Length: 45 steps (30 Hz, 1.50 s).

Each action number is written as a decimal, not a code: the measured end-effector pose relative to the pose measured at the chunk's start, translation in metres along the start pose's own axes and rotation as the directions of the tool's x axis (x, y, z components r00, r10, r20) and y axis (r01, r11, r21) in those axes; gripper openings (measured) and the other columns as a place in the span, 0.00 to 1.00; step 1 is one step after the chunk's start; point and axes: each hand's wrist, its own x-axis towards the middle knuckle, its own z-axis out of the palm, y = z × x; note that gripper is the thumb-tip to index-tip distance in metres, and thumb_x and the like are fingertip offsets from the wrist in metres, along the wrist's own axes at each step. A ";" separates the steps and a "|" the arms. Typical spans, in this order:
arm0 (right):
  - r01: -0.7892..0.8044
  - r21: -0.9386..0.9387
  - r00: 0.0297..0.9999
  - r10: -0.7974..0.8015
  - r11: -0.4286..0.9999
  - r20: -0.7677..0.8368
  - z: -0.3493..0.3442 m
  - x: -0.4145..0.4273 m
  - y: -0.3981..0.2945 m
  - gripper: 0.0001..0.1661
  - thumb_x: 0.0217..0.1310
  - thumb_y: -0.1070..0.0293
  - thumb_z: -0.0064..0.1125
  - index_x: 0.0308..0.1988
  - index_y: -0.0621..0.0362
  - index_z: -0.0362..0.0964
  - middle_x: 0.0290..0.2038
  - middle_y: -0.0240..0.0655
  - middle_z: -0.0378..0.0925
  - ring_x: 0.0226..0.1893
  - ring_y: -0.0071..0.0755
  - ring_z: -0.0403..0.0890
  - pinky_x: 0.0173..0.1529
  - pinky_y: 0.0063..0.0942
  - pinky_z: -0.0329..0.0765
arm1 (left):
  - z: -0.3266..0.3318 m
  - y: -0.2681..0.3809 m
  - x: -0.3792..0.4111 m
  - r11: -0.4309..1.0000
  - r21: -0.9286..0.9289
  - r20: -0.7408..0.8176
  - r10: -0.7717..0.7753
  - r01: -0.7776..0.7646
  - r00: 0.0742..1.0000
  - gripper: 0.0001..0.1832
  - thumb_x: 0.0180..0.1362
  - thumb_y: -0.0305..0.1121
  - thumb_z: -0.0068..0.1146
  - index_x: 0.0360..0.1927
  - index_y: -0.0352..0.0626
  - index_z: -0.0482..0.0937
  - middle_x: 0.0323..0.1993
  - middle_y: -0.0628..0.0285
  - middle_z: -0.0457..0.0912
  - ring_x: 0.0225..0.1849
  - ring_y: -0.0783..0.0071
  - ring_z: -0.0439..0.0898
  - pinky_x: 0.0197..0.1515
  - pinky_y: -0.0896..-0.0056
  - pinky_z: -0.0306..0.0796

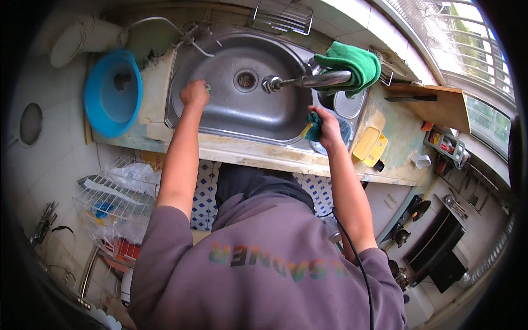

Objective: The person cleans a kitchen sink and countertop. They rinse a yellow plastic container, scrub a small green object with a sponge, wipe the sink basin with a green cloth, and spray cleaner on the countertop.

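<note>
My left hand (195,93) is a closed fist over the left side of the stainless steel sink (247,111). A small pale-green thing (208,88) pokes out at its fingertips, too small to name. In my right hand (328,127) is a dark green and yellow scouring sponge (313,127), held at the sink's right front rim. Beneath that hand, partly hidden, lies a clear plastic container or bag (345,131). The chrome faucet (326,79) reaches over the basin, near the drain (246,80). A green cloth (350,62) hangs over the faucet's neck.
A blue plastic basin (112,93) stands on the counter left of the sink. To the right are a yellow soap box (369,145) and a wooden board with a knife (416,98) against it. A wire rack (282,18) sits behind the sink. A black cable (359,264) hangs along my right arm.
</note>
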 end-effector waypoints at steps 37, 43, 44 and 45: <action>0.006 0.076 0.996 -0.012 0.997 0.086 -0.008 -0.028 0.014 0.18 0.73 0.57 0.55 0.46 0.62 0.79 0.35 0.33 0.81 0.32 0.27 0.82 0.38 0.28 0.81 | -0.005 0.015 -0.067 0.889 -0.458 -0.078 -0.060 0.017 0.995 0.18 0.56 0.36 0.71 0.46 0.38 0.82 0.36 0.60 0.87 0.36 0.68 0.85 0.39 0.67 0.75; 0.178 -0.112 0.927 -0.128 0.978 0.352 0.025 -0.070 -0.010 0.18 0.65 0.62 0.67 0.48 0.63 0.78 0.39 0.32 0.82 0.40 0.27 0.82 0.49 0.27 0.78 | 0.001 0.002 -0.102 0.472 -0.866 0.126 -0.114 0.165 0.985 0.17 0.62 0.35 0.66 0.52 0.38 0.79 0.37 0.66 0.85 0.33 0.79 0.81 0.32 0.75 0.71; 0.258 -0.272 0.916 -0.145 0.927 0.375 0.039 -0.082 -0.021 0.18 0.59 0.68 0.71 0.48 0.63 0.78 0.40 0.30 0.82 0.40 0.23 0.81 0.50 0.24 0.76 | 0.003 -0.004 -0.106 0.428 -0.884 0.149 -0.123 0.187 0.981 0.18 0.62 0.35 0.66 0.52 0.39 0.79 0.37 0.66 0.85 0.33 0.79 0.81 0.32 0.76 0.71; 0.325 -0.405 0.896 -0.142 0.855 0.420 0.058 -0.096 -0.035 0.18 0.58 0.71 0.70 0.49 0.61 0.78 0.40 0.31 0.82 0.40 0.22 0.80 0.48 0.23 0.76 | 0.007 -0.010 -0.109 0.384 -0.900 0.172 -0.128 0.208 0.977 0.19 0.62 0.35 0.67 0.53 0.40 0.79 0.37 0.66 0.85 0.33 0.79 0.81 0.31 0.76 0.71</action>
